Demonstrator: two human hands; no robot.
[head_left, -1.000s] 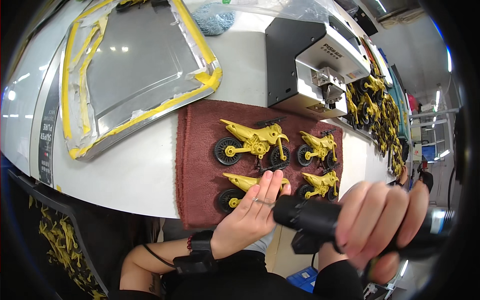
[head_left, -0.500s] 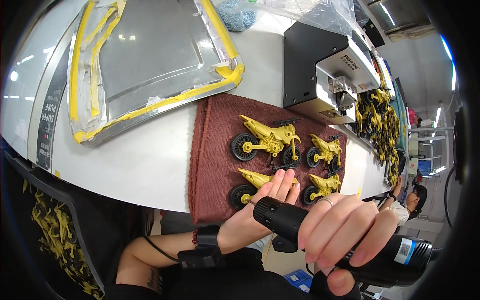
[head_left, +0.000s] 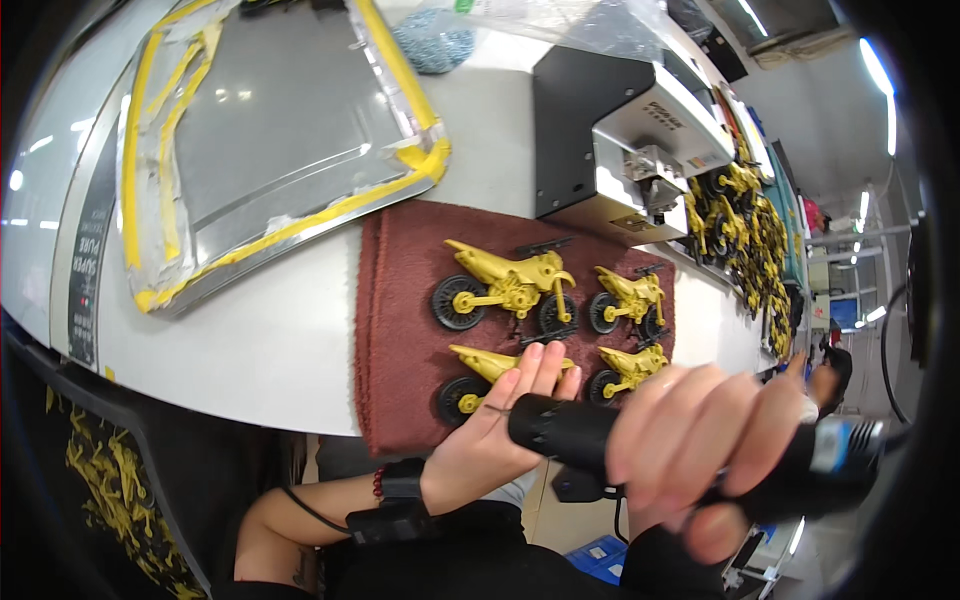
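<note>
At lower right, the black power screwdriver (head_left: 562,430) is gripped by the right hand (head_left: 705,440), its long axis directed left and slightly upward toward the yellow toy motorcycle (head_left: 484,361) near frame centre, partly covered by the nearer left hand (head_left: 488,438), fingers extended, grip indeterminable.

A white table (head_left: 230,350) spans the frame from left toward upper right, pale floor (head_left: 544,508) (just a patch) shows at bottom centre, and strip lights (head_left: 878,68) glow upper right.

Lettering (head_left: 664,116) on boxy machine (head_left: 570,140) and black strip (head_left: 94,262), blurred label (head_left: 832,445) on power driver (head_left: 565,430)
</note>
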